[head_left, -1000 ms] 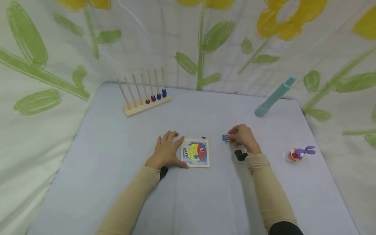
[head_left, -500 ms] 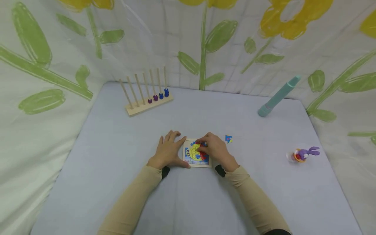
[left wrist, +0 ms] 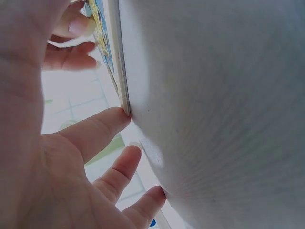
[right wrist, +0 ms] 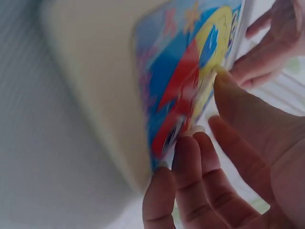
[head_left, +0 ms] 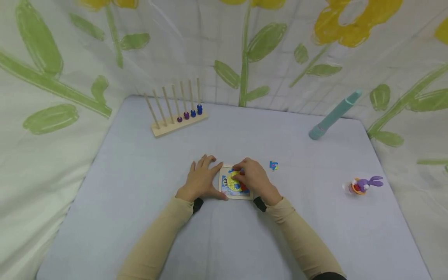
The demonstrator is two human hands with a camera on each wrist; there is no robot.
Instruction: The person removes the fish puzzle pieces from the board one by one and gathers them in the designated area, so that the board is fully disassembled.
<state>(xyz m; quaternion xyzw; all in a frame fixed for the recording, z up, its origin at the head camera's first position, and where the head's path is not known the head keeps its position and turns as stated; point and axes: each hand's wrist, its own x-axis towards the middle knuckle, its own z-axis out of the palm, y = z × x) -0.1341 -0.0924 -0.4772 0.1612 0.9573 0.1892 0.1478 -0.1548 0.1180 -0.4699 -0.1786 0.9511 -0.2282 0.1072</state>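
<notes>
A small jigsaw puzzle [head_left: 231,187] of a yellow and red fish lies in a light wooden frame [head_left: 241,197] at the middle of the table. My left hand [head_left: 200,179] spans its left side, thumb at the near corner and forefinger at the far one, holding it between them; the other fingers are spread. Over the picture, my right hand [head_left: 257,179] pinches a puzzle piece [right wrist: 204,90] between thumb and fingertips, on the yellow and red part of the fish. The right hand hides part of the picture. One loose blue puzzle piece [head_left: 273,166] lies right of the frame.
A wooden peg abacus [head_left: 180,124] with blue and purple beads stands at the back left. A teal tube-shaped toy [head_left: 334,116] is at the back right. Toward the right edge lies a purple rabbit toy [head_left: 364,185]. A flower-painted white sheet [head_left: 196,50] hangs behind the table.
My right hand has left the blue puzzle piece on the table and moved left onto the fish picture, where it stays. My left hand has kept its place on the frame.
</notes>
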